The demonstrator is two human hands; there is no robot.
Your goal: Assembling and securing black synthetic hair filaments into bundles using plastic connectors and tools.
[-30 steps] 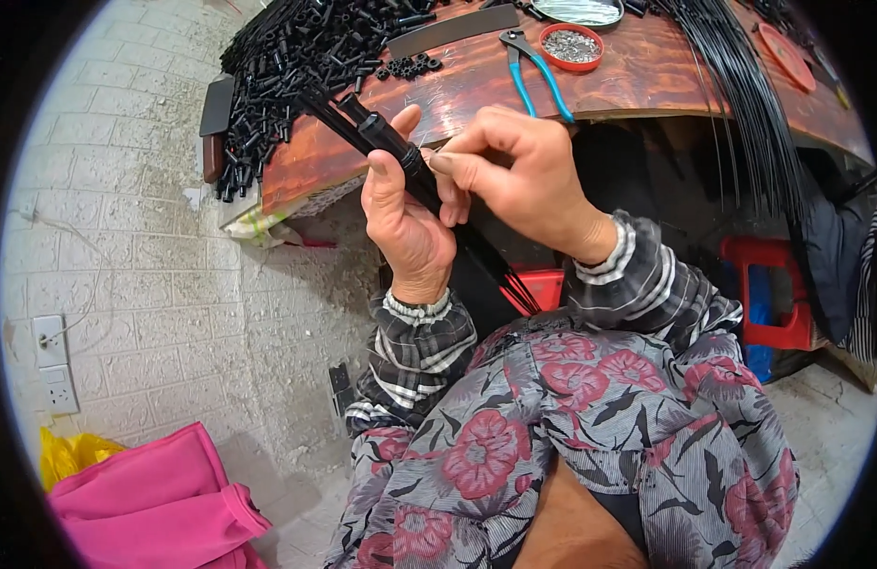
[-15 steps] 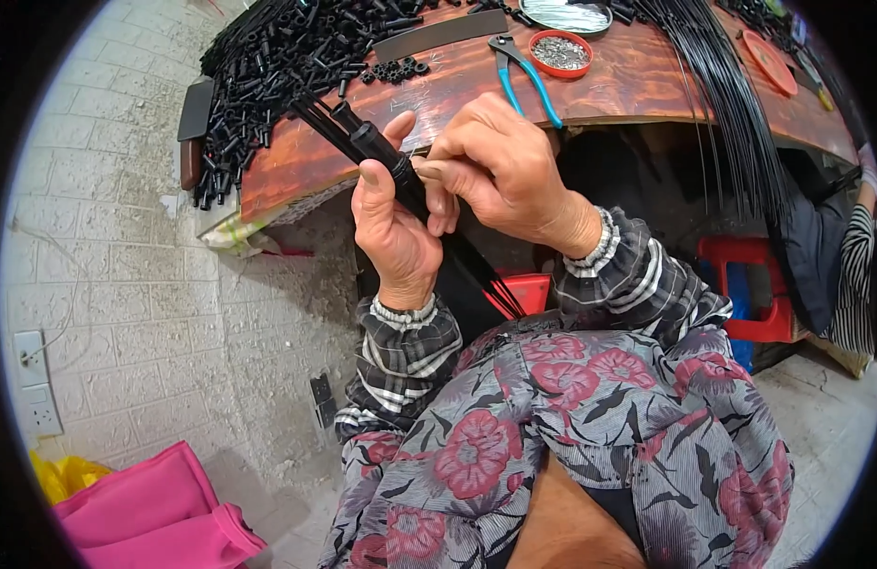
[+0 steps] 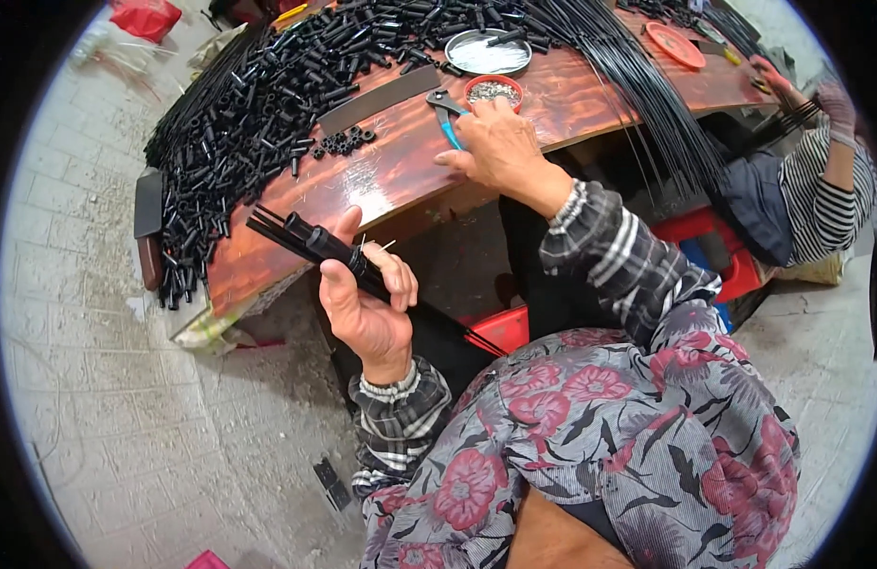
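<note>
My left hand (image 3: 370, 318) is closed around a bundle of thin black rods (image 3: 273, 230). A ribbed black tubular fitting (image 3: 327, 245) sits against the rods, above my palm. Beside my fingers a short pale wire end (image 3: 389, 245) sticks out from the bundle. Out over the table, my right hand (image 3: 505, 147) has its thumb apart from its fingers, and the fingertips are at the near rim of a small red dish (image 3: 520, 95) of tiny metal pieces. Under this hand lie blue-handled pliers (image 3: 446, 121), their handles partly covered.
Black tube fittings (image 3: 258, 104) heap across the wooden table (image 3: 382, 180). Near them lie a dark flat strip (image 3: 380, 100) and small black rings (image 3: 344, 142). A round tin (image 3: 462, 59) holds pale wires. Long black rods (image 3: 638, 95) hang over the edge. At right, another person's gloved hand (image 3: 837, 109) holds rods.
My right hand has let go of the wire at the fitting and moved out to the pliers and red dish. My left hand still holds the bundle. The view has shifted, showing more table.
</note>
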